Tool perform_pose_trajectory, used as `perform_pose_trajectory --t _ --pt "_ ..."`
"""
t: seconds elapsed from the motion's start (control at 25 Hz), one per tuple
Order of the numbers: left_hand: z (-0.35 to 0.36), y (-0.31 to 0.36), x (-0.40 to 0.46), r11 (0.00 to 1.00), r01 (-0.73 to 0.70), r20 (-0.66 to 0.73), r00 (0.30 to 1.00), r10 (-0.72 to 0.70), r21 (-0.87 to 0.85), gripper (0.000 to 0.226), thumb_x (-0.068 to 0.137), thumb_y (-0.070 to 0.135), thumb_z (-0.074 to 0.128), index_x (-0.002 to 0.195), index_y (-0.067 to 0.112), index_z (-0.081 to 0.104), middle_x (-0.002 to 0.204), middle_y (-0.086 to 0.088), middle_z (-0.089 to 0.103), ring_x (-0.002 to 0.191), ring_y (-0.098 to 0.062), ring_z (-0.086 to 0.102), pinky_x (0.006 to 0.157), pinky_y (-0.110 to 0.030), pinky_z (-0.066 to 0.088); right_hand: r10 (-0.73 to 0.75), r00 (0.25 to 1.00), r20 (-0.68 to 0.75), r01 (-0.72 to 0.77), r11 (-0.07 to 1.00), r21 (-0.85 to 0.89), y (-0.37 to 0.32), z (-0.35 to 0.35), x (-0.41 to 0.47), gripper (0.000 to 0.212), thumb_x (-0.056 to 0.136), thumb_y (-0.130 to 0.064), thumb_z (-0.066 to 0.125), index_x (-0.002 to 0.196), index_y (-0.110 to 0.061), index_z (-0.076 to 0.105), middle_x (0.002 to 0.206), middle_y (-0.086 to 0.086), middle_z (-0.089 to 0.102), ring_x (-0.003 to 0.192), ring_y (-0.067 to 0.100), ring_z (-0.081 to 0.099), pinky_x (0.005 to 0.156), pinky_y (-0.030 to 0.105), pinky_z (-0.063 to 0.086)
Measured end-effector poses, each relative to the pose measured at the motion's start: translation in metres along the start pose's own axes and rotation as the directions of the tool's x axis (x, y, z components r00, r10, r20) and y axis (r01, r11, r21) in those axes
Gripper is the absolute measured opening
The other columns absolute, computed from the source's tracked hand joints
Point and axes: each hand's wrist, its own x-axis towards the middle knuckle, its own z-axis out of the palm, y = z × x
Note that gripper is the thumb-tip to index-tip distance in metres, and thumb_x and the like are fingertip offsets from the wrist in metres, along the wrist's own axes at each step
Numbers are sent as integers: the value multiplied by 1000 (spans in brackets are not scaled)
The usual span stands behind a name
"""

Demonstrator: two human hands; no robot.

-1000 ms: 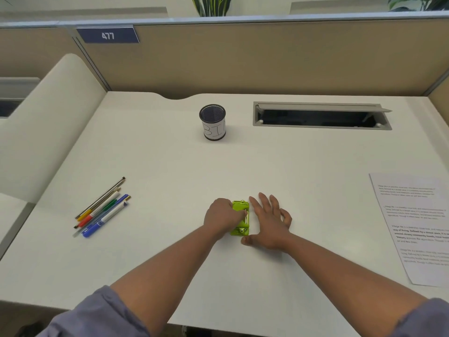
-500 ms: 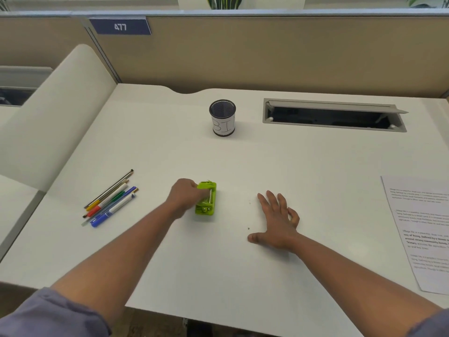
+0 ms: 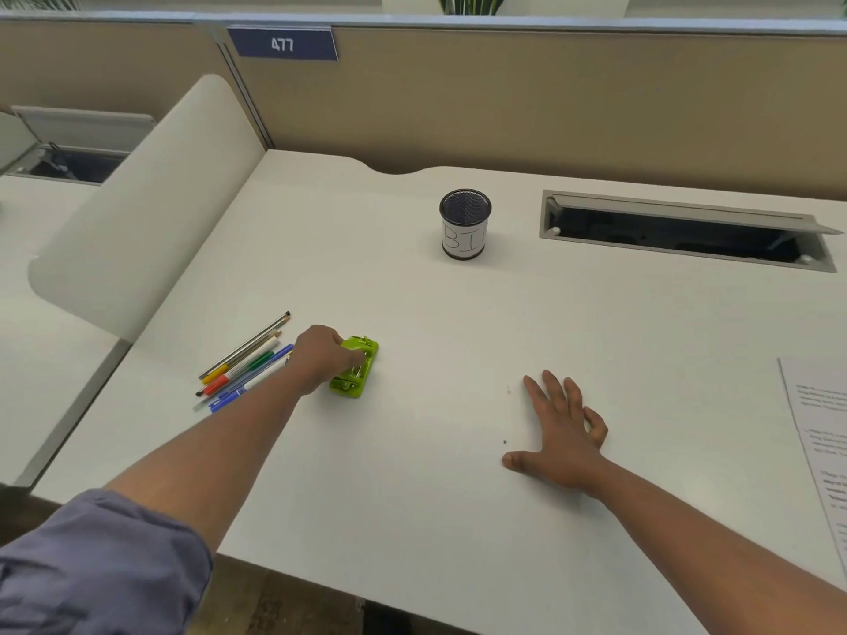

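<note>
A small lime-green hole punch (image 3: 360, 368) lies on the white desk (image 3: 458, 520), left of centre. My left hand (image 3: 321, 357) grips its left side with curled fingers, just right of a bunch of pens and pencils (image 3: 245, 362). My right hand (image 3: 561, 428) lies flat on the desk with fingers spread, well to the right of the punch and holding nothing. A few tiny paper bits (image 3: 508, 390) lie by its fingertips.
A black mesh pen cup (image 3: 465, 224) with a white label stands at the back centre. An open cable slot (image 3: 683, 231) is at the back right. A printed sheet (image 3: 820, 433) lies at the right edge. A curved divider (image 3: 146, 208) and beige partition bound the desk.
My left hand has slid the green punch leftward, from beside my right hand to next to the pens. My right hand stays flat on the desk.
</note>
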Motion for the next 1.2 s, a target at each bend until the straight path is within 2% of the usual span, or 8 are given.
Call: perform_pose_trajectory --t 0.32,0.44,0.56,0.64,0.76,0.88,1.0,1.2 --pt "-2 -7 14 998 -12 -9 1000 13 67 29 69 24 80 68 11 54 71 -5 51 68 -24 50 55 -30 37 -2 1000 0 2 1000 7 -1 1 -1 123 53 -81 59 145 -57 -18 162 -23 -26 141 2 -40 112 36 -6" --pt "2 0 9 994 -39 -121 991 51 98 37 70 41 78 87 12 62 94 -3 59 92 -26 57 68 -33 46 -5 1000 -16 5 1000 20 -1 0 -2 123 53 -80 59 146 -56 -17 161 -24 -27 139 0 -41 111 35 -6" --pt "28 17 -5 919 -349 -335 857 391 181 35 78 43 74 101 19 65 111 -2 55 108 -28 48 87 -37 43 -19 1000 -21 19 999 29 0 0 -2 122 53 -80 59 147 -56 -16 161 -23 -27 140 2 -40 112 37 -7" --pt "55 34 -12 800 -566 -260 757 599 197 29 83 31 74 106 15 68 113 -6 59 107 -32 51 90 -36 44 -27 999 -31 29 999 36 -1 0 -3 122 54 -79 59 149 -55 -13 162 -23 -25 142 3 -39 113 38 -6" --pt "88 52 -9 746 -631 -98 746 659 214 32 92 22 68 121 8 67 131 -14 59 121 -38 52 101 -44 45 -58 994 -95 65 996 66 0 1 -8 117 57 -79 61 152 -53 -3 164 -22 -16 145 2 -32 115 36 -7" --pt "107 54 -2 727 -618 -71 745 663 299 32 97 20 60 126 5 64 138 -18 56 130 -39 49 102 -49 43 -145 973 -182 163 982 90 7 5 -15 97 68 -76 62 152 -51 21 166 -19 2 150 2 -19 116 32 -8" --pt "117 48 5 710 -619 -113 722 683 337 32 99 22 55 127 8 60 139 -15 54 133 -36 46 104 -49 41 -190 951 -245 225 966 127 12 8 -16 58 77 -63 69 132 -50 55 165 -16 13 153 4 -7 117 31 -6" --pt "122 48 11 741 -585 -84 763 640 330 37 102 29 47 135 14 53 149 -13 44 141 -33 36 111 -48 32 -228 938 -262 265 957 116 7 10 -16 28 83 -46 74 111 -46 71 153 -18 34 147 9 20 112 39 9"
